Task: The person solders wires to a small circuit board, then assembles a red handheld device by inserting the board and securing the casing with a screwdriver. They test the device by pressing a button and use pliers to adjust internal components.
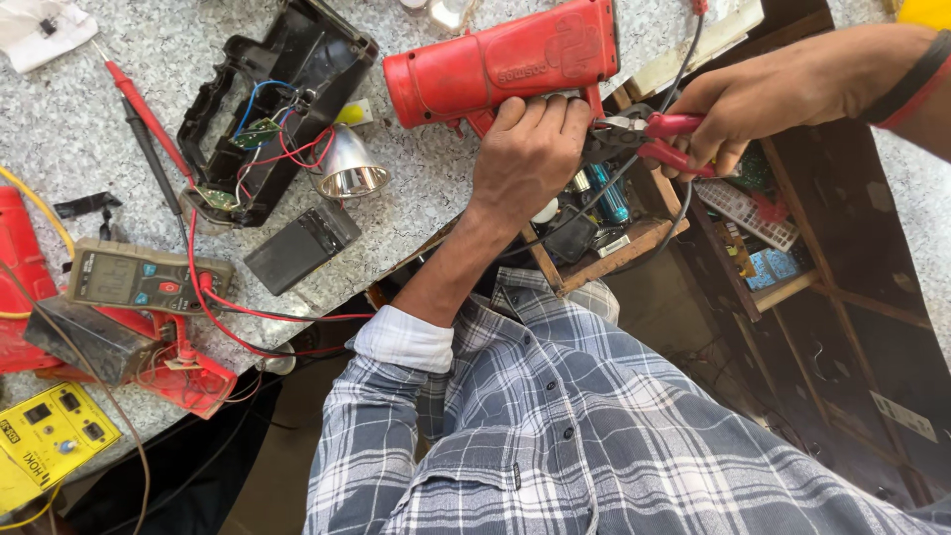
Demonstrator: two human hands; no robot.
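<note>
Red casing: the red plastic torch body lies at top centre of the frame, on the speckled worktop near its edge; moulded, boxy, matt, with a stubby handle below.
Left hand: the left hand grips the casing at that handle, fingers curled shut over its lower edge.
Right hand: the right hand comes in from the upper right, fingers closed round the red grips of the pliers.
Pliers: dark steel nose, pointing left to a spot just beside the left hand's knuckles; whether the nose pinches anything I cannot tell.
Cable: a thin dark cable drops from the top edge past the pliers.
Risk, judged: the steel nose sits so close to the left fingers that a slip could nick them; a hard squeeze might cut or chafe the cable; the smooth casing could twist in a one-handed hold.
Open shell: a black plastic housing lies open at upper left, with red and blue wires and small green boards exposed.
Reflector: a shiny conical metal reflector rests just beside the shell.
Battery block: a dark rectangular block lies below the reflector.
Meter: a grey multimeter sits at left, red lead looping off the worktop edge.
Drawer: an open wooden tray of small parts lies under the hands.
</note>
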